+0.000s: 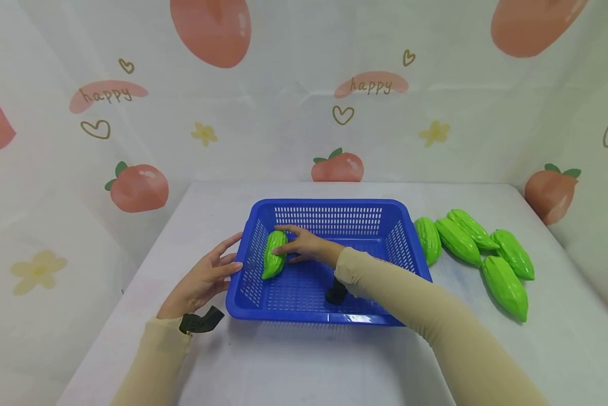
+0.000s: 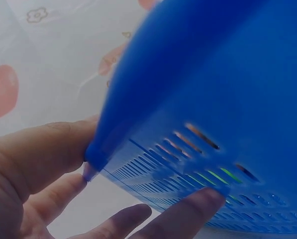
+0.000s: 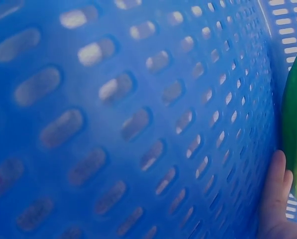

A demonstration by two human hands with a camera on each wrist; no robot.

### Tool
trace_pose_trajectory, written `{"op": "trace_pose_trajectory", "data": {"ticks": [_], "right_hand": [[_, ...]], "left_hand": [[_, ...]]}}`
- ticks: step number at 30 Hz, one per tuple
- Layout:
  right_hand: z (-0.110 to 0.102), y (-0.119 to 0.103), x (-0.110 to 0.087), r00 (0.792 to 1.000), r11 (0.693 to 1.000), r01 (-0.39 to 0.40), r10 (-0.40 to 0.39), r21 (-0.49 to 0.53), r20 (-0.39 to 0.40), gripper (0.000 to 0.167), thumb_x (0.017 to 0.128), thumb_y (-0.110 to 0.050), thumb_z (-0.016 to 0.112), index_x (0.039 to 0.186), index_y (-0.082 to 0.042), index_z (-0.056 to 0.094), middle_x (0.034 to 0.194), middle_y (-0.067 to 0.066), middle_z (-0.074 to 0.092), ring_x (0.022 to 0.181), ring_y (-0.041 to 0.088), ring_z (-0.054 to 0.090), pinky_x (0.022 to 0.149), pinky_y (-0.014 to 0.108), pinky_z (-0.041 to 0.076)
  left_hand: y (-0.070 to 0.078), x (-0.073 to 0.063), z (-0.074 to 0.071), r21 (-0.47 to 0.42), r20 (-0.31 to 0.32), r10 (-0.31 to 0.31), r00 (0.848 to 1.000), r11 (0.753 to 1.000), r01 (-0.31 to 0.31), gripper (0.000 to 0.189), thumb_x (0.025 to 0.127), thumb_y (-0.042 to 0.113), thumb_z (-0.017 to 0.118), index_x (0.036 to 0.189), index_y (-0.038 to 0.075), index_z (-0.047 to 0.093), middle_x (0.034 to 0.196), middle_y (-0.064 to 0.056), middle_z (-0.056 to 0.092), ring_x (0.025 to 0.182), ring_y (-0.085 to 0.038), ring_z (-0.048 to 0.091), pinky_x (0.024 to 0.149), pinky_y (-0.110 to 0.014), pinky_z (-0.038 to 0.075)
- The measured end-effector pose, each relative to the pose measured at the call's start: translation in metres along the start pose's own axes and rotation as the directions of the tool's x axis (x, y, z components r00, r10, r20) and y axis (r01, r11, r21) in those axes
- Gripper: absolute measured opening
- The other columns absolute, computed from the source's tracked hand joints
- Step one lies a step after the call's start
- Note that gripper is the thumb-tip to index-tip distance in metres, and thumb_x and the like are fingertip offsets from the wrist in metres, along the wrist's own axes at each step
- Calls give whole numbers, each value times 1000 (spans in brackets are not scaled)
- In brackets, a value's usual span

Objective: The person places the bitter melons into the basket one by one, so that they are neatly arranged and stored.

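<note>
A blue plastic basket (image 1: 329,317) with slotted walls stands on the white table. Inside, along its left wall, lies a green ridged bitter melon (image 1: 273,260). My right hand (image 1: 306,246) reaches over the basket and holds this bitter melon, thumb on its near side and a finger at its far end. The right wrist view catches only some fingers (image 3: 274,194) beside the melon (image 3: 296,119). My left hand (image 1: 202,282) rests against the basket's left side, thumb at the rim. Extended fingers (image 2: 183,214) touch the slotted wall in the left wrist view.
To the right of the basket, several more bitter melons (image 1: 458,241) lie in a loose group on the table (image 1: 304,366). One bitter melon (image 1: 428,241) sits close against the basket's right edge. A printed cloth (image 1: 283,113) hangs behind the table.
</note>
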State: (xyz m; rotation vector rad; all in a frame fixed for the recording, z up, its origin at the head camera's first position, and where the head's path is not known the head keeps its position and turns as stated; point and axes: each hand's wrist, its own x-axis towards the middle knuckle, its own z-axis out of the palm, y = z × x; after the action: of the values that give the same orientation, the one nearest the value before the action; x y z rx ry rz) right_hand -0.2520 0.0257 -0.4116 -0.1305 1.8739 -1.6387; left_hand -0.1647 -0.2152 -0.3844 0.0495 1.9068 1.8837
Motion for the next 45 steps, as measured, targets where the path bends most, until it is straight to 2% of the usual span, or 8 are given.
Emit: {"op": "trace_pose_trajectory", "data": {"ticks": [15,22,28,37,45], "right_hand": [[0,1,1,1000,1000,1,-1,2,-1,70,86,-5,71,147,-21,41,133,20,54,118,34,59,96,48,51],[-1,1,2,1000,1000,-6,6,10,-2,70,85,-4,71,147,-22,42,133,20,54,121,34,57,97,50,50],[0,0,0,1000,1000,-10,10,-2,-4,70,85,-7,72,146,-24,42,137,19,50,125,35,53,98,50,50],[1,-1,-1,1000,1000,-10,10,-4,0,70,86,-6,71,147,-23,41,141,20,44,129,39,47,98,49,50],[1,-1,-1,1000,1000,-8,8,3,0,72,86,-6,71,148,-23,39,141,20,44,128,38,48,98,48,50]], "left_hand": [[-2,0,-1,-72,23,-3,1000,997,5,77,94,16,63,155,33,18,153,-22,29,109,-20,64,91,-38,55],[-4,2,-1,-96,19,-11,1000,995,13,77,94,15,63,154,34,20,151,-20,33,106,-19,65,88,-35,56],[-5,2,-1,-130,38,-4,999,991,9,77,94,12,63,154,33,19,150,-19,36,107,-20,65,89,-36,56],[-6,1,-2,-141,47,6,999,990,1,76,95,10,61,155,32,19,147,-15,40,107,-19,66,88,-36,56],[-6,1,-2,-115,32,3,999,993,1,75,95,13,62,154,33,20,148,-17,40,108,-19,65,90,-37,56]]}}
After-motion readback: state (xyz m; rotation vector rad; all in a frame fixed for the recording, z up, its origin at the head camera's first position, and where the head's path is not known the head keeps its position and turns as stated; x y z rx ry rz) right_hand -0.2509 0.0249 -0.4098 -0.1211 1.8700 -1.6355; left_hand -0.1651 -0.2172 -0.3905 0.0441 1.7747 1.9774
